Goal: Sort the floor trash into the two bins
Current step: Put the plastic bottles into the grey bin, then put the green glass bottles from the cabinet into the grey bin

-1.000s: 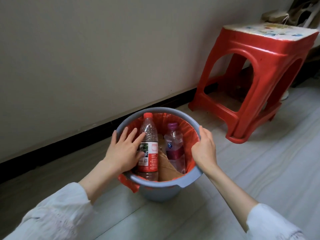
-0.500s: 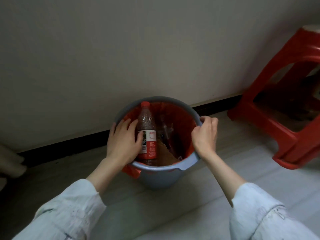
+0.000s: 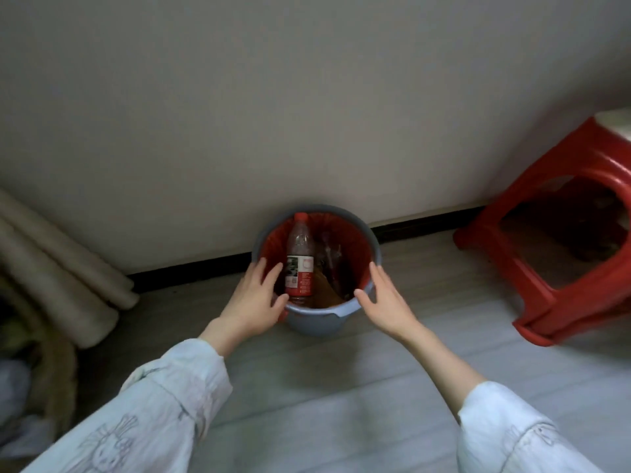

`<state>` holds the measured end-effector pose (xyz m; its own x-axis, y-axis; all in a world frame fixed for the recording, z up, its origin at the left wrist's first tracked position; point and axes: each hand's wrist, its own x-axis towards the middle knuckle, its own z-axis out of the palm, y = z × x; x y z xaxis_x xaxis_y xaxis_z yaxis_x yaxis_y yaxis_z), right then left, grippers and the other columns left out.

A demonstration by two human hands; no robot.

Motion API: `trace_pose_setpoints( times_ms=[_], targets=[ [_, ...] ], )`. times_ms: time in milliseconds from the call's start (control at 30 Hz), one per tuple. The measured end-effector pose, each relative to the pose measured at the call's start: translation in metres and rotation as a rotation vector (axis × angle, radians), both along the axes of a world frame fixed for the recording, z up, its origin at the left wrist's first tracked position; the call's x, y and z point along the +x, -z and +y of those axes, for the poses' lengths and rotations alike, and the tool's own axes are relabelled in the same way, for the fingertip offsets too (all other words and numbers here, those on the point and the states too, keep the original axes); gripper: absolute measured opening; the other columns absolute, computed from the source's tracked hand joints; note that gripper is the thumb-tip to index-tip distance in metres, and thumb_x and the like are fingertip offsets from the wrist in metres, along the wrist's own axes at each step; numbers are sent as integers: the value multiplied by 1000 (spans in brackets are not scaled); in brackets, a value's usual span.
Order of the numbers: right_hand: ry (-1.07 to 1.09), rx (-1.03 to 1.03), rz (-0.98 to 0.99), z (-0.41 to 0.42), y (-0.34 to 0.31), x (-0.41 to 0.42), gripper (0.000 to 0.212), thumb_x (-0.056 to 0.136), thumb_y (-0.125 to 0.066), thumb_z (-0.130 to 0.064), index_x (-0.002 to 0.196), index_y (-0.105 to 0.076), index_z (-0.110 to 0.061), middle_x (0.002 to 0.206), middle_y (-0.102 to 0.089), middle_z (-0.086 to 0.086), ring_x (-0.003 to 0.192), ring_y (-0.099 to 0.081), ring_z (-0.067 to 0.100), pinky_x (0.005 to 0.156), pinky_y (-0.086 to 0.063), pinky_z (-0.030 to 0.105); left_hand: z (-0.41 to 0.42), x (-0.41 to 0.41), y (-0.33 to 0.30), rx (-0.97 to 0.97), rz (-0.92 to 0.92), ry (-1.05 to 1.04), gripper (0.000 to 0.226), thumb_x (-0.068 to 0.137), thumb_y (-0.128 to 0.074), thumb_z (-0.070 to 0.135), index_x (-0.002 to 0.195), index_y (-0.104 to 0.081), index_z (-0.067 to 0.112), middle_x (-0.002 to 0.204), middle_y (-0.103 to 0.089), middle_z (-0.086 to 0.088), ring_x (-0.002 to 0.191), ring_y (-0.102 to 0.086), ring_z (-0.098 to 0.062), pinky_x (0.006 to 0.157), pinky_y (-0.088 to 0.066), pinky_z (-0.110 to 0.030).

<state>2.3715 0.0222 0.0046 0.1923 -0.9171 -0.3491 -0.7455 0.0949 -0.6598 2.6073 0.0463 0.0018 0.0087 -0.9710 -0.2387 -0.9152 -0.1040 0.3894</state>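
A grey bin (image 3: 316,320) with a red liner stands on the floor against the wall. Inside it a clear bottle with a red cap and red label (image 3: 299,259) stands upright, beside a second, darker bottle (image 3: 329,257) and a brown piece of cardboard (image 3: 326,295). My left hand (image 3: 254,300) is at the bin's left rim with its fingers spread and straight, holding nothing. My right hand (image 3: 384,300) is at the right rim, fingers straight and a little off the rim, also holding nothing.
A red plastic stool (image 3: 560,240) stands on the floor to the right. Pale rolled material (image 3: 58,268) leans along the wall at left, with a woven basket-like thing (image 3: 51,380) at the far left edge. Grey floorboards lie in front of the bin.
My right hand has let go of the bin's rim and opened. The bin now stands closer to the wall and the view has pulled back from it.
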Motion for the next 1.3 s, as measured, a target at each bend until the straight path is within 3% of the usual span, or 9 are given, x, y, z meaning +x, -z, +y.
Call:
trace_pose_setpoints(
  times_ms=[167, 400, 500, 600, 700, 900, 1067, 1200, 1300],
  targets=[
    [-83, 108, -97, 53, -151, 15, 64, 97, -44, -29, 150, -10, -21, 157, -14, -5, 144, -13, 12, 114, -16, 28, 64, 1, -139, 143, 177, -143, 64, 95, -46, 32, 148, -13, 20, 156, -6, -14, 145, -2, -25, 118, -7, -33],
    [-193, 148, -71, 124, -383, 62, 54, 98, -43, -26, 147, -23, -22, 148, -37, -2, 134, -37, 14, 105, -28, 25, 157, 36, -386, 9, 441, -333, 54, 95, -48, 29, 144, -28, 20, 148, -32, 2, 137, -27, -8, 107, -18, -16],
    [-265, 197, -106, 154, -439, 90, 54, 97, -45, -27, 146, -24, -28, 147, -39, -6, 129, -43, 11, 107, -32, 27, 209, 57, -445, 7, 499, -439, 51, 94, -47, 33, 142, -30, 26, 146, -33, 7, 134, -30, -5, 111, -25, -27],
    [-365, 214, -116, 174, -490, 127, 53, 96, -49, -23, 145, -29, -26, 143, -44, -2, 127, -46, 11, 108, -34, 27, 267, 90, -496, -51, 530, -627, 48, 94, -49, 29, 139, -36, 23, 141, -40, 6, 129, -36, -5, 110, -30, -29],
    [-389, 136, -184, 189, -526, 160, 50, 95, -50, -19, 142, -34, -22, 136, -50, 0, 115, -51, 8, 104, -35, 24, 310, 113, -525, -149, 517, -727, 45, 93, -50, 28, 136, -40, 23, 134, -45, 7, 125, -41, -6, 108, -34, -31],
    [-692, 152, -254, 275, -553, 223, 44, 96, -48, -19, 139, -37, -23, 129, -55, -1, 105, -53, 4, 88, -36, 9, 407, 130, -560, -310, 322, -872, 35, 94, -49, 26, 129, -48, 22, 121, -44, 17, 116, -41, 0, 97, -26, -14],
    [-990, 218, -245, 358, -558, 253, 43, 97, -47, -21, 138, -39, -23, 122, -56, -6, 97, -54, 1, 73, -37, -4, 514, 114, -575, -415, 364, -1233, 32, 94, -49, 20, 126, -52, 22, 120, -47, 13, 116, -45, -6, 101, -33, -23],
    [-1175, 189, -228, 410, -573, 284, 43, 96, -48, -26, 138, -39, -23, 124, -58, -4, 100, -56, 3, 78, -41, 2, 591, 106, -587, -534, 369, -1451, 29, 94, -49, 16, 121, -53, 25, 122, -50, 8, 112, -47, -7, 93, -37, -23],
    [-1294, 155, -246, 447, -589, 312, 46, 94, -51, -27, 138, -38, -23, 127, -58, 0, 109, -58, 9, 92, -45, 20, 636, 108, -597, -654, 326, -1586, 28, 92, -51, 8, 118, -55, 18, 119, -57, 1, 106, -51, -9, 85, -37, -18]
  ],
)
